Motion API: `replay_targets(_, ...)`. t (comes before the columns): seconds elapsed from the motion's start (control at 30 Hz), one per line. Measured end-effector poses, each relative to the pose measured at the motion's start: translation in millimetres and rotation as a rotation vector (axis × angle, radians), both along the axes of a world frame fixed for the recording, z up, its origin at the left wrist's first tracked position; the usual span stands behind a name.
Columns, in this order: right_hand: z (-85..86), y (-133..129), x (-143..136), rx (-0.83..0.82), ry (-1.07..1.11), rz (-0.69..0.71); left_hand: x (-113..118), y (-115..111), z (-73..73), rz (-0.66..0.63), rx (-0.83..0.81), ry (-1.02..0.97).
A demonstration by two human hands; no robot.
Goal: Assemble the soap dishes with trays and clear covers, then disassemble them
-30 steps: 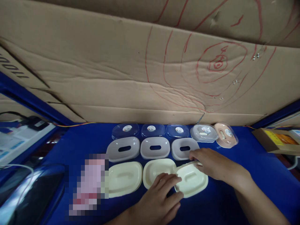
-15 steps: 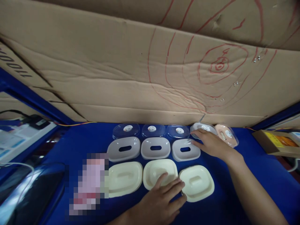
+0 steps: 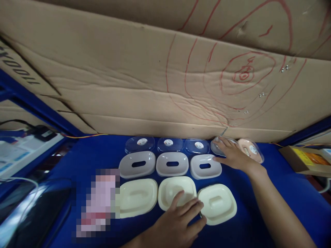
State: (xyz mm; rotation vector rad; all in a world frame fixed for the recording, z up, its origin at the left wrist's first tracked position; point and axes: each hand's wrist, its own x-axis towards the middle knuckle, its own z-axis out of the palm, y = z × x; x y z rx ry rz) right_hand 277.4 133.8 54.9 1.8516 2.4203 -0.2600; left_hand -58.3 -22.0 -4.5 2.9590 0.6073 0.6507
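My left hand [image 3: 181,217] lies with fingers spread over the middle cream soap-dish base [image 3: 165,186], its fingertips at the edge of the right cream base [image 3: 221,206]. A third cream base [image 3: 138,199] sits to the left. My right hand [image 3: 232,155] reaches to the back, fingers stretched over a clear-lidded soap dish [image 3: 216,146], mostly covered by the hand. Its thumb is by the right grey slotted tray [image 3: 199,172]. Two more grey slotted trays [image 3: 129,168] stand in that row. Behind them are three clear lids [image 3: 134,148] with round stickers.
A peach soap dish [image 3: 248,143] with a clear lid stands at the back right. A cardboard panel [image 3: 116,86] with red lines rises behind the blue table [image 3: 85,151]. An open carton [image 3: 292,158] is at right; a blurred pink item [image 3: 99,203] lies at left.
My right hand has moved slightly right and its fingers now lie flatter over the lidded soap dish, covering its sticker. My left hand has hardly moved. The view has shifted slightly.
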Motion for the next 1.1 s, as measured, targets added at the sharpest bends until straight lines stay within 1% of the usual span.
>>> replay_targets(0.17, 6.5, -1.1, -3.1, 0.066, 0.047, 0.062, -0.3, 1.5, -0.4, 0.007, 0.005, -0.011)
replay_targets(0.27, 10.5, -0.8, -8.2, 0.119, 0.071, 0.060, -0.2, 2.3, -2.0, -0.004, -0.013, -0.006)
replay_targets(0.37, 12.2, 0.6, -11.0, 0.126, 0.081, 0.060, 0.1, 2.5, -4.1, -0.003, -0.015, -0.009)
replay_targets(0.47, 8.7, 1.5, -10.1, 0.122, 0.072, 0.041, 0.8, 2.6, -6.1, 0.004, 0.008, -0.030)
replay_targets(0.67, -5.5, 3.5, -6.2, 0.112, 0.032, -0.023, 0.6, 3.5, -9.3, 0.000, 0.053, -0.048)
replay_targets(0.83, -12.0, 8.0, -2.0, 0.113, -0.021, -0.110, -0.4, 4.3, -14.3, -0.001, 0.090, -0.042)
replay_targets(0.93, -12.2, 9.9, 0.5, 0.093, -0.048, -0.141, 0.0, 4.6, -18.9, -0.005, 0.120, -0.059)
replay_targets(1.1, -4.9, 11.0, 4.9, 0.055, -0.068, -0.148, 1.3, 5.8, -22.6, 0.005, 0.125, -0.076)
